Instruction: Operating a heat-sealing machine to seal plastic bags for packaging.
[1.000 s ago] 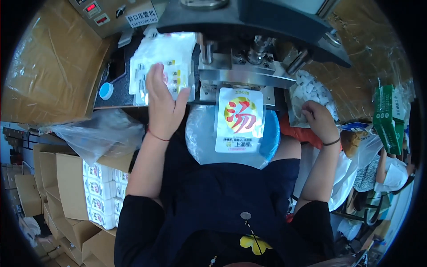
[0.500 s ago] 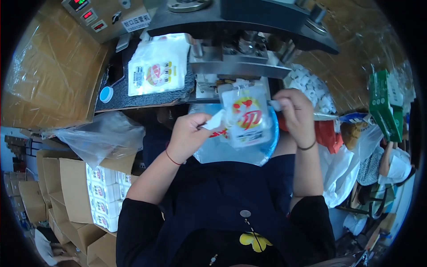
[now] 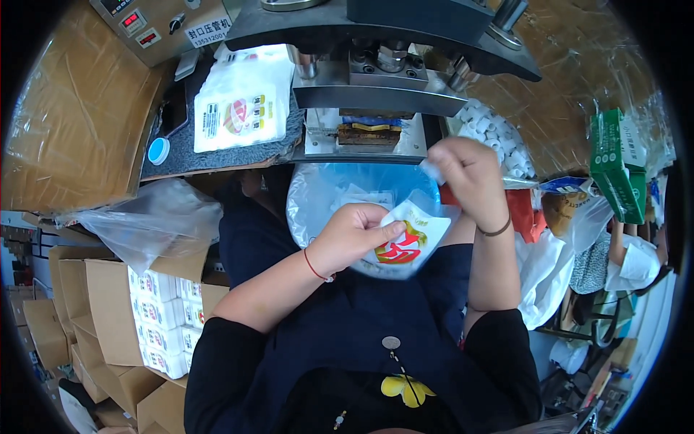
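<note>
Over my lap, my left hand [image 3: 354, 239] is closed on a printed plastic pouch [image 3: 408, 242], thumb on top; the pouch has a red and yellow design and hangs tilted. My right hand [image 3: 470, 177] is raised at the right of the press's front edge, fingers pinched on a small, blurred white piece [image 3: 434, 171]. Below and between the hands is a blue tub [image 3: 428, 181] lined with clear plastic, with pouches in it. Directly ahead stands a press machine [image 3: 379, 98], its lower jaw bare of any pouch.
A stack of flat pouches [image 3: 242, 108] lies on the dark mat left of the press, near a blue cap [image 3: 158, 151]. Small white tube pieces [image 3: 491, 134] are heaped at the right. Cartons [image 3: 116, 311] stand lower left, a green box [image 3: 614, 166] far right; another person's arm [image 3: 616, 249] shows there.
The pouch has come away from the press toward my lap, in my left hand. My right hand is apart from it, slightly higher. The whole view has shifted a little.
</note>
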### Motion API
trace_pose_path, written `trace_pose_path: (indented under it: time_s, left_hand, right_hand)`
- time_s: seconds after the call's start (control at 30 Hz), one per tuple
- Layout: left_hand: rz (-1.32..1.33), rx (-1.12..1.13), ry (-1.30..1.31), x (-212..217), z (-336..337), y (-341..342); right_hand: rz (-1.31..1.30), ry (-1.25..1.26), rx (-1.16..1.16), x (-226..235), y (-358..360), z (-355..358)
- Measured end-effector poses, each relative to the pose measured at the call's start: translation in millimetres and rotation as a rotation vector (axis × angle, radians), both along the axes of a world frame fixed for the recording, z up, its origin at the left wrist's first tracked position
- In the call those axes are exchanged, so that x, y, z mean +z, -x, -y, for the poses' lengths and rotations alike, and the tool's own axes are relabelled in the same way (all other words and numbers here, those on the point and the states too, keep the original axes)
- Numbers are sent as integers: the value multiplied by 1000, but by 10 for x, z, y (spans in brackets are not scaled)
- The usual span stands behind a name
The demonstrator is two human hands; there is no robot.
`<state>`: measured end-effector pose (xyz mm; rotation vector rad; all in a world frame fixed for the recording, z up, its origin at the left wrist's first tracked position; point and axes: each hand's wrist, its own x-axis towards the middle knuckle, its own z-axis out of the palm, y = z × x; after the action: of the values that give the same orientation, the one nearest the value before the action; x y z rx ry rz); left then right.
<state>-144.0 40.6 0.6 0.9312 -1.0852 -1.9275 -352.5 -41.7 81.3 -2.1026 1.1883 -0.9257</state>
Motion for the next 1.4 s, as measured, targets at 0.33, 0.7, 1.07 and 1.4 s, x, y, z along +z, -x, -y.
trace_pose_path:
  time_s: [0.33, 0.7, 1.07, 1.4]
  left_hand:
    - [-64, -31, -97, -77, 15, -2]
    - [-181, 71, -208, -16, 545, -376]
    - [1108, 975, 996, 157, 865, -1256]
    - [364, 633, 411, -145, 183, -1446]
  right_hand:
    - [-354, 14, 252, 4, -21, 50]
    - [-752, 194, -364, -436, 650, 559]
    - [-509, 240, -340, -681, 813, 558]
    - [153, 119, -303, -568, 494, 191]
